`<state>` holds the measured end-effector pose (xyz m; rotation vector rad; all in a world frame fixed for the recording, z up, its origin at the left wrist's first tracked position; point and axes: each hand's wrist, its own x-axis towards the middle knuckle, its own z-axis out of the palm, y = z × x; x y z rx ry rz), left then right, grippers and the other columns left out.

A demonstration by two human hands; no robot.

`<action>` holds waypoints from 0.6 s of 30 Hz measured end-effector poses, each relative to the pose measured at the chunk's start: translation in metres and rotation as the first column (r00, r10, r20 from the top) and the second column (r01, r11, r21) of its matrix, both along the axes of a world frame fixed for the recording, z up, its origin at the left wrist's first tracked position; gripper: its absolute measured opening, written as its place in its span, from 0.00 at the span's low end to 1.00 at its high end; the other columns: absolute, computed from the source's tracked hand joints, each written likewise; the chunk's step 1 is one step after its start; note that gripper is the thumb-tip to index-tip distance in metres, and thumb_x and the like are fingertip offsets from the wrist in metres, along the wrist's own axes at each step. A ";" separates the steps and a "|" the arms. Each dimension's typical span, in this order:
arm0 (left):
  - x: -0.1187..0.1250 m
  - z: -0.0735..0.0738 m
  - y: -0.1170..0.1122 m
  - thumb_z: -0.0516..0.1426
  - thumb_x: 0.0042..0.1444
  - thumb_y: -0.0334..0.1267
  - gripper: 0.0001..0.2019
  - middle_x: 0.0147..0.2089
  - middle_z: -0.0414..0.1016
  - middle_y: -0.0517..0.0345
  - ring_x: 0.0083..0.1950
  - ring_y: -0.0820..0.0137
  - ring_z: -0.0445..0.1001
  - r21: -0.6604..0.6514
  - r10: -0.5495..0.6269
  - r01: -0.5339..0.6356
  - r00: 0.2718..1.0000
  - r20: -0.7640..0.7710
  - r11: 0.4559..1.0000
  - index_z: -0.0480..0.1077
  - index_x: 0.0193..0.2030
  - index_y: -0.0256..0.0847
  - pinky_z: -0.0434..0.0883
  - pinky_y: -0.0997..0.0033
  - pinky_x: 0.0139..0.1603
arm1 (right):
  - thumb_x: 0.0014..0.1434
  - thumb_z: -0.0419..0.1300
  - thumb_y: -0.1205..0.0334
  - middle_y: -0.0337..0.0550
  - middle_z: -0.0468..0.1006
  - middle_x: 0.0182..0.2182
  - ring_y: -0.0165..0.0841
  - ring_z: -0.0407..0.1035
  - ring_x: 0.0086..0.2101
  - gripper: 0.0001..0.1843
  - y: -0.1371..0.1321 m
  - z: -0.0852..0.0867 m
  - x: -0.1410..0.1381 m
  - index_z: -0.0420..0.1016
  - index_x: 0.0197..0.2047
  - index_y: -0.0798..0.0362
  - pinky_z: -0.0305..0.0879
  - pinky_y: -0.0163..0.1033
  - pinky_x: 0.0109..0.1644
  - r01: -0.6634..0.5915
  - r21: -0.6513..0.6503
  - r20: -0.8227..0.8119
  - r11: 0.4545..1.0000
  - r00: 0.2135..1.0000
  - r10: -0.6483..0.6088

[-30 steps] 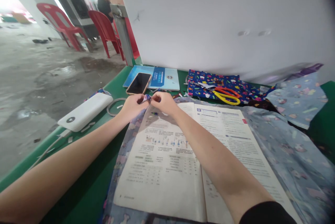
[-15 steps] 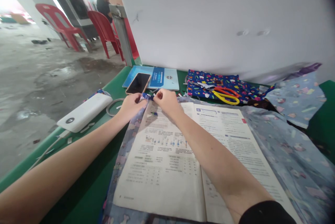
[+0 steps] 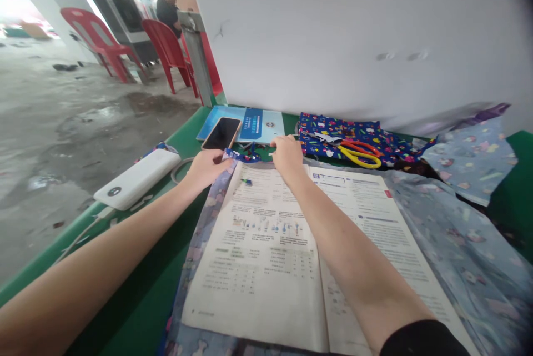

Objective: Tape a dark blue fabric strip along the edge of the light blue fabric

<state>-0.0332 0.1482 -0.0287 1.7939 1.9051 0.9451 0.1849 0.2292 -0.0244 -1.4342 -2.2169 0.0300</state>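
An open book (image 3: pixel 258 303) with printed pages lies before me on a patterned book-cover sheet (image 3: pixel 200 256). The sheet's margin shows along the book's left side and spreads out at the right. My left hand (image 3: pixel 208 167) pinches the sheet's far-left corner, where a dark blue strip (image 3: pixel 245 156) runs along the top edge. My right hand (image 3: pixel 288 157) is beyond the book's top edge, closed with fingertips together. A small whitish bit shows by its fingertips; whether they grip it I cannot tell. A tiny green and blue scrap (image 3: pixel 248 182) rests on the left page.
Beyond the book lie a phone (image 3: pixel 222 133) on a blue booklet (image 3: pixel 268 125), and scissors (image 3: pixel 360 153) on dark blue patterned film (image 3: pixel 328 123). A white power bank (image 3: pixel 137 179) with cable is at left. Red chairs (image 3: pixel 166 48) and a seated person (image 3: pixel 166 9) are farther off.
My right hand has moved right, away from the cover's corner and my left hand. The blue strip at the corner now shows more. My left hand stays at the corner.
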 end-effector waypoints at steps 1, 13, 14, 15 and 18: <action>0.000 0.000 0.000 0.56 0.52 0.48 0.14 0.28 0.78 0.57 0.28 0.66 0.72 -0.006 0.002 -0.002 1.000 0.001 1.000 0.75 0.31 0.40 0.61 0.71 0.28 | 0.55 0.53 0.74 0.48 0.77 0.41 0.40 0.67 0.46 0.14 -0.001 0.001 -0.001 0.75 0.40 0.52 0.58 0.43 0.45 0.003 0.000 -0.012 1.000 1.000 -0.003; -0.006 -0.013 0.011 0.59 0.49 0.42 0.21 0.31 0.80 0.56 0.36 0.62 0.79 -0.038 -0.046 0.051 0.991 0.125 0.998 0.67 0.51 0.39 0.69 0.67 0.37 | 0.55 0.59 0.63 0.50 0.79 0.33 0.42 0.71 0.33 0.06 -0.013 0.007 -0.010 0.75 0.36 0.52 0.59 0.41 0.34 -0.161 -0.238 0.147 0.958 0.969 0.199; -0.007 -0.014 0.012 0.59 0.48 0.42 0.21 0.31 0.80 0.55 0.36 0.61 0.79 -0.043 -0.049 0.055 0.989 0.141 0.998 0.67 0.50 0.39 0.69 0.66 0.38 | 0.54 0.59 0.65 0.49 0.79 0.33 0.40 0.71 0.33 0.08 -0.014 0.007 -0.011 0.75 0.39 0.52 0.59 0.41 0.35 -0.206 -0.233 0.136 0.950 0.961 0.242; -0.008 -0.014 0.013 0.59 0.48 0.42 0.21 0.32 0.80 0.55 0.36 0.61 0.80 -0.047 -0.050 0.058 0.986 0.161 0.997 0.68 0.50 0.39 0.70 0.66 0.39 | 0.54 0.58 0.67 0.48 0.78 0.34 0.39 0.71 0.35 0.12 -0.014 0.005 -0.011 0.75 0.43 0.52 0.60 0.40 0.36 -0.265 -0.220 0.115 0.939 0.949 0.294; -0.010 -0.015 0.014 0.61 0.47 0.44 0.22 0.35 0.80 0.54 0.36 0.61 0.79 -0.059 -0.040 0.053 0.977 0.211 0.997 0.69 0.49 0.39 0.72 0.64 0.40 | 0.56 0.55 0.74 0.46 0.77 0.42 0.36 0.68 0.44 0.20 -0.014 0.000 -0.014 0.73 0.51 0.52 0.61 0.38 0.44 -0.492 -0.156 0.038 0.857 0.864 0.503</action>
